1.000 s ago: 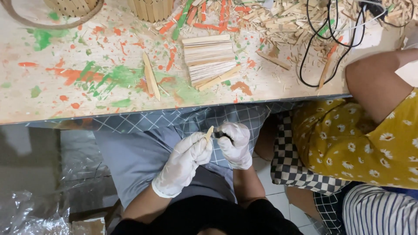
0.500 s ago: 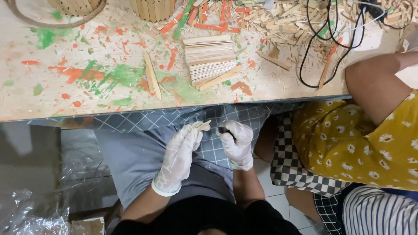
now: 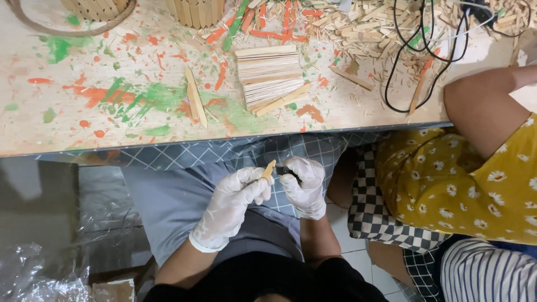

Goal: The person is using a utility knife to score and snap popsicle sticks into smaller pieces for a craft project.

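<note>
Both my hands wear white gloves and work over my lap, below the table edge. My left hand (image 3: 232, 204) pinches a small pale wooden stick (image 3: 269, 169) that points up and to the right. My right hand (image 3: 305, 184) grips a small dark tool (image 3: 285, 170) whose tip meets the stick's upper end. My lap is covered by grey cloth (image 3: 168, 201).
The paint-splattered table (image 3: 112, 123) holds a stack of flat wooden sticks (image 3: 268, 75), two loose sticks (image 3: 194, 96), wood scraps and black cables (image 3: 430, 50). A person in a yellow flowered top (image 3: 470, 184) sits close at my right. Plastic wrap (image 3: 33, 268) lies at lower left.
The stick is held between both hands again, as one second ago; half a second ago my left hand held it slightly higher and apart from the tool.
</note>
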